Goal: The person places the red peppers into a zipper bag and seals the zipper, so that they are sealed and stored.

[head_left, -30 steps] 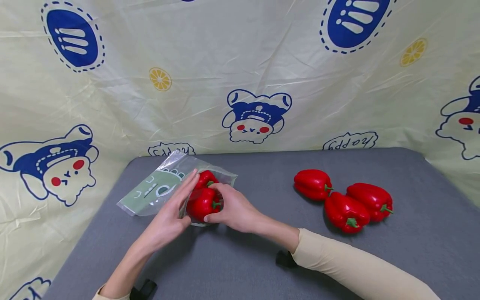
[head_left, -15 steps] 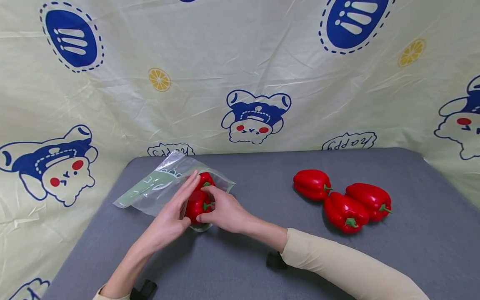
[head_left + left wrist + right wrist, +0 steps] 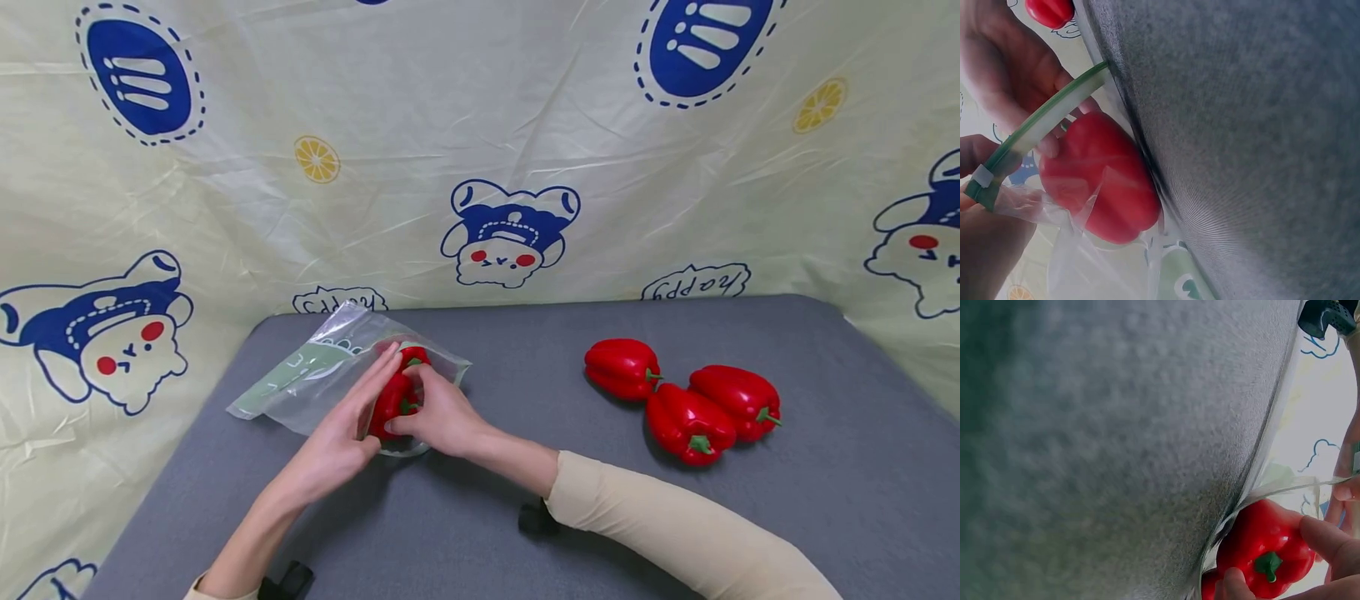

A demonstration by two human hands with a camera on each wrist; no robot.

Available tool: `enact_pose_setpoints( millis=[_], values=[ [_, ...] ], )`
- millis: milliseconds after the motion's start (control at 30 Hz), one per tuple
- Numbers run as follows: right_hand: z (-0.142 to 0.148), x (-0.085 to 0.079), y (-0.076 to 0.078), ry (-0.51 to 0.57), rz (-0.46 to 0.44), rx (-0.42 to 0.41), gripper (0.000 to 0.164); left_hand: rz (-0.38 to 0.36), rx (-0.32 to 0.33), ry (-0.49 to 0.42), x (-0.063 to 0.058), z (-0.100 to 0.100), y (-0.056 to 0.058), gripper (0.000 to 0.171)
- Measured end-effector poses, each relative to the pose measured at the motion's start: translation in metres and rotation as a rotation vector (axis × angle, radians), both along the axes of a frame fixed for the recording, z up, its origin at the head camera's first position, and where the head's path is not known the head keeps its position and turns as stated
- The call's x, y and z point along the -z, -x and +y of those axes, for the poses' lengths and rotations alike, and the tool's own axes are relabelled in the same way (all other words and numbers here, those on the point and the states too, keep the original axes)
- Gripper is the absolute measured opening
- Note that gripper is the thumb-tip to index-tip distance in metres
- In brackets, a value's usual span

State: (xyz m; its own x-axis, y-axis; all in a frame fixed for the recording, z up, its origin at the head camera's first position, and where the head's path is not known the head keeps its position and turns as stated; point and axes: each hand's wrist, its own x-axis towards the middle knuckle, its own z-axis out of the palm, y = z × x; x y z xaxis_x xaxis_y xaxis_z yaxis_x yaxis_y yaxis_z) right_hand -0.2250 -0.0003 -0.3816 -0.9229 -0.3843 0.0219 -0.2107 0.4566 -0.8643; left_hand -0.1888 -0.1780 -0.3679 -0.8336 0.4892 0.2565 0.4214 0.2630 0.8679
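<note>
A clear zip bag (image 3: 288, 396) with a green print lies at the left of the table, its mouth toward the right. My left hand (image 3: 341, 446) pinches the bag's green zip edge (image 3: 1041, 119) between thumb and fingers, near the white slider (image 3: 983, 175). My right hand (image 3: 450, 418) grips a red bell pepper (image 3: 1257, 540) by its stem end, thumb and fingers on either side. This pepper is within the bag's mouth, seen through the film in the left wrist view. Just behind it, a second red pepper (image 3: 414, 357) shows in the bag, partly hidden by both hands.
Three more red bell peppers (image 3: 692, 425) lie grouped on the grey table (image 3: 525, 358) to the right. A patterned sheet (image 3: 390, 200) hangs behind the table's far edge. Dark wrist cameras (image 3: 538, 518) sit below the forearms.
My right hand has moved left with the bell pepper, deeper into the bag. The bag's printed end has shifted and folded a little. My left hand stays nearly in place.
</note>
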Motion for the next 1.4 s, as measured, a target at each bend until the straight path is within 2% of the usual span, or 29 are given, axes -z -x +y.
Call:
enact_pose_setpoints(
  millis=[133,267,500,767,1033,1400],
  values=[
    [-0.003,0.002,0.003,-0.002,0.019,0.044,0.069,-0.002,0.028,-0.016,0.001,0.000,0.000,0.105],
    [-0.006,0.003,0.003,-0.016,0.042,0.067,0.071,0.012,0.027,-0.010,0.002,0.000,0.000,0.104],
    [-0.007,0.001,0.003,-0.033,0.046,0.059,0.069,0.032,0.013,-0.003,0.001,-0.001,0.000,0.106],
    [-0.008,0.004,0.005,0.105,-0.060,0.003,0.058,0.030,0.005,0.008,-0.001,-0.002,0.000,0.106],
    [-0.012,0.005,0.007,0.199,-0.116,0.007,0.053,0.012,0.019,-0.038,0.001,-0.003,0.001,0.105],
    [-0.004,0.002,0.003,0.122,-0.069,-0.007,0.055,-0.001,-0.027,-0.041,0.000,-0.005,0.003,0.105]
  ],
)
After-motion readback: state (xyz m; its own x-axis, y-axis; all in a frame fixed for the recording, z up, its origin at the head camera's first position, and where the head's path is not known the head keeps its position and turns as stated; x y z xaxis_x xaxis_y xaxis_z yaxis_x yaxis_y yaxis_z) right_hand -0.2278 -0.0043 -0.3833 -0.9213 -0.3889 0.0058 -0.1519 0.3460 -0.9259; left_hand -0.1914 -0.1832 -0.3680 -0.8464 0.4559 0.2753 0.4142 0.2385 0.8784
